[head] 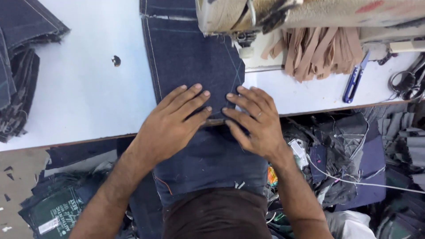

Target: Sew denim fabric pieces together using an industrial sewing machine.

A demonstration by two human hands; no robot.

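Note:
A dark blue denim panel (190, 57) with light stitching lies on the white table (88, 97) and hangs over its front edge onto my lap. My left hand (175, 121) lies flat on the denim at the table edge, fingers spread. My right hand (254, 119), with a ring on one finger, presses flat beside it, fingertips almost meeting. Both hands hold a small brown strip (215, 121) against the denim between them. The worn sewing machine head (248, 17) and its presser foot (243, 42) stand just beyond the hands.
A stack of denim pieces (20, 66) sits at the table's left. Tan strips (318, 51), blue thread snips (354, 79) and black scissors (407, 82) lie at the right. Fabric scraps and bags (349, 163) crowd the floor below.

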